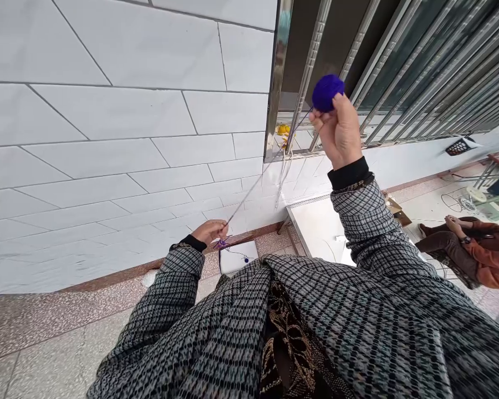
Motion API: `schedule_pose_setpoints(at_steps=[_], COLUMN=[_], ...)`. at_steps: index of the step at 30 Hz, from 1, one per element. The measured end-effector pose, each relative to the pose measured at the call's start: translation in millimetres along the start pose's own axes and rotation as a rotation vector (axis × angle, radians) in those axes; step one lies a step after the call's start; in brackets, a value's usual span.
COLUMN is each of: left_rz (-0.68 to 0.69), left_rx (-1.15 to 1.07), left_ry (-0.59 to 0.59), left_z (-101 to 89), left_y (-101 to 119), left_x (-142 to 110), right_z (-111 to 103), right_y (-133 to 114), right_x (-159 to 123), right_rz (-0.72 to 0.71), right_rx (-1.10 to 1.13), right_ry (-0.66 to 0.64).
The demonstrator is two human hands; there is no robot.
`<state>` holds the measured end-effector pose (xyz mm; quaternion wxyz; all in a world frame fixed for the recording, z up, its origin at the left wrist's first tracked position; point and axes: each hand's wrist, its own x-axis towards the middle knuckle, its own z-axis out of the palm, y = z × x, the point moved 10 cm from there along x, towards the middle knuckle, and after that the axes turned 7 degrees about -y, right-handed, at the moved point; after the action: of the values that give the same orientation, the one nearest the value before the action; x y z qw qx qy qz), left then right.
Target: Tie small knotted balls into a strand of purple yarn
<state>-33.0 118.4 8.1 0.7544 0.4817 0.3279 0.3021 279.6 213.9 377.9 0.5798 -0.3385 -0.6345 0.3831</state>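
My right hand [339,130] is raised in front of the window bars, its fingers closed around a ball of purple yarn [326,92]. From the ball a taut strand of yarn [249,193] slants down to the left. Low beside the tiled wall, my left hand [210,231] pinches that strand between its fingertips. A loose purple tangle [222,244] hangs just under the left fingers. Below it, a white box or stool top [238,257] carries a small dark blob [246,259] with a thin thread running to it.
Metal window bars [311,61] stand close behind the right hand, with yellow items [283,131] and white cords at their lower corner. A white table [316,221] stands against the wall. At right a person [478,249] sits with hands together; a black basket [459,146] hangs beyond.
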Motion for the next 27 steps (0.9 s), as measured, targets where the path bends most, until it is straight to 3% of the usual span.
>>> schedule_pose_setpoints(at_steps=[2, 4, 7, 9, 11, 13, 14, 16, 20, 27], left_rz=[-0.073, -0.095, 0.049, 0.275, 0.576, 0.789, 0.831, 0.813, 0.698, 0.5], left_rx=[0.09, 0.255, 0.5, 0.471, 0.307, 0.167, 0.125, 0.126, 0.237, 0.469], left_ry=[-0.028, 0.022, 0.168, 0.17, 0.161, 0.096, 0.082, 0.136, 0.225, 0.033], left_z=[0.4, -8.1, -9.5, 18.1, 55.2, 95.2, 110.9, 128.2, 132.5, 152.1], left_y=[-0.7, 13.1, 73.2, 130.1, 191.0, 235.1, 247.9, 257.4, 245.4, 223.5], left_x=[4.2, 9.6, 19.2, 25.3, 23.2, 19.0, 18.4, 19.2, 17.5, 13.4], right_z=[-0.3, 14.9, 60.8, 92.7, 117.0, 131.2, 134.3, 133.1, 113.1, 90.2], right_y=[-4.5, -5.9, 0.1, 5.7, 9.8, 10.3, 9.5, 8.7, 7.1, 10.1], right_x=[0.2, -2.7, -18.0, -31.7, -41.4, -44.9, -44.4, -40.8, -28.3, -9.4], right_rz=[-0.017, 0.018, 0.13, 0.177, 0.182, 0.157, 0.143, 0.142, 0.142, -0.042], right_rx=[-0.02, 0.017, 0.115, 0.139, 0.142, 0.141, 0.132, 0.073, -0.109, -0.575], right_ry=[0.038, -0.046, -0.3, -0.451, -0.548, -0.585, -0.582, -0.543, -0.409, -0.286])
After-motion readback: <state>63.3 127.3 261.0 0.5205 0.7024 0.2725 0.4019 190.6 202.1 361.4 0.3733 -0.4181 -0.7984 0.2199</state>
